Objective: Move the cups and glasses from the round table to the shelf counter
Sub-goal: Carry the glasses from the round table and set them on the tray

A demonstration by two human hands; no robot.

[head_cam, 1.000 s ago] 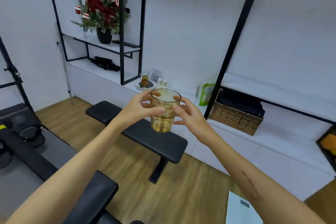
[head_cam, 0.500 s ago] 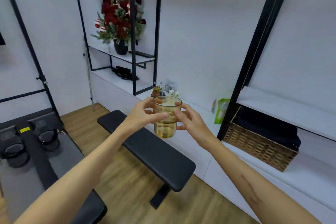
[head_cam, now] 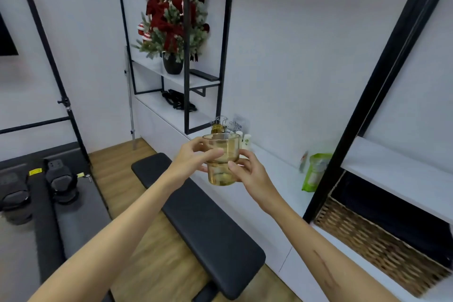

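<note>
Hands, left (head_cam: 193,159) and right (head_cam: 247,171), grip my amber glass (head_cam: 221,158) in transit; next I must lower it upright onto the white desk (head_cam: 274,167).

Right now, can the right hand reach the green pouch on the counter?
Probably not yet: the right hand and left hand both grip the amber glass, though nothing blocks the green pouch.

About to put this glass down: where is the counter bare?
Bare counter lies between the small bottles and the green pouch, just beyond the glass. It is crowded behind the glass, by the bottles and glassware.
</note>
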